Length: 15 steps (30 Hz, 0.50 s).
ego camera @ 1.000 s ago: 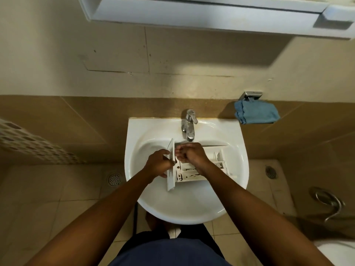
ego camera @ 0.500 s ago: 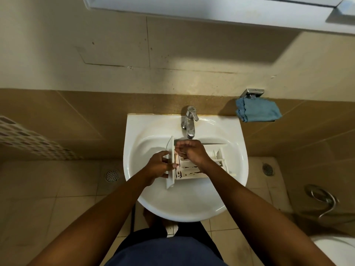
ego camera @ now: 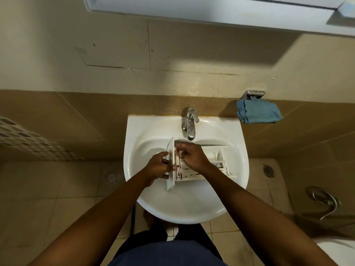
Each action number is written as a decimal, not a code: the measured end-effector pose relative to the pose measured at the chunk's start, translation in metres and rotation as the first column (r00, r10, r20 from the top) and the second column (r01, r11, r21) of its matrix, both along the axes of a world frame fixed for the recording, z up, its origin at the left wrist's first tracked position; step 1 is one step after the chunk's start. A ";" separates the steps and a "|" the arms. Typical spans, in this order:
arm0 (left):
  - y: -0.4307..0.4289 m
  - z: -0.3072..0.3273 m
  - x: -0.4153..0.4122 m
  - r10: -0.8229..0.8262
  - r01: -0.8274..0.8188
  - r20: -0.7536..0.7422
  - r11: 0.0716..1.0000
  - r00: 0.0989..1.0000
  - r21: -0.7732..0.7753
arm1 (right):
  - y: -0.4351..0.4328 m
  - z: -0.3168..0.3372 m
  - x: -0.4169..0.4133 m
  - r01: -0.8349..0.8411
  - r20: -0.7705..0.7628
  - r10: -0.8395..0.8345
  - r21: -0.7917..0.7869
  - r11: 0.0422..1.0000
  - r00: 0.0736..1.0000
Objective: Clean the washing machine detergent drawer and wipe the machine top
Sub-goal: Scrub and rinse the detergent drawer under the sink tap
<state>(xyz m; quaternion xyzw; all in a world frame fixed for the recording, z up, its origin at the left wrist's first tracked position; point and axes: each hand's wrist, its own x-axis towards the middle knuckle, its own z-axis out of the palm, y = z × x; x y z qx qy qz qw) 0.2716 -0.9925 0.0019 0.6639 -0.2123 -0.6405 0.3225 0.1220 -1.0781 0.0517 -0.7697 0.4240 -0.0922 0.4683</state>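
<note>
A white detergent drawer (ego camera: 192, 174) with dark grime in its compartments lies across the bowl of a white sink (ego camera: 184, 204), its front panel to the left. My left hand (ego camera: 159, 167) grips that front panel, thumb over its edge. My right hand (ego camera: 192, 155) reaches into the drawer's left compartment just behind the panel, fingers bent down onto the inside; whether it holds anything is hidden. A chrome tap (ego camera: 190, 122) stands right above the drawer. A blue cloth (ego camera: 258, 112) hangs from a chrome wall holder to the right of the sink.
Tan tiled wall behind the sink, a mirror cabinet edge above. Floor drains (ego camera: 112, 176) lie left and right of the sink. A chrome hose loop (ego camera: 324, 200) and a white toilet rim (ego camera: 338, 250) sit at the lower right.
My right hand has shifted slightly left inside the drawer, closer to the front panel. My left hand keeps its grip. The view has tilted a little.
</note>
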 end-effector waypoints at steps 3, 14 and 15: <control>0.000 -0.001 -0.001 0.010 -0.010 0.009 1.000 1.000 -0.010 | 0.015 -0.001 -0.013 -0.248 -0.223 0.207 -0.179 0.952 0.953; 0.001 -0.002 -0.001 0.009 -0.008 0.036 1.000 0.999 -0.009 | 0.023 -0.020 -0.016 -0.508 -0.509 0.281 -0.389 0.768 0.814; 0.000 -0.001 -0.001 0.008 -0.008 0.038 1.000 0.999 -0.009 | 0.030 -0.019 -0.023 -0.491 -0.488 0.275 -0.395 0.777 0.828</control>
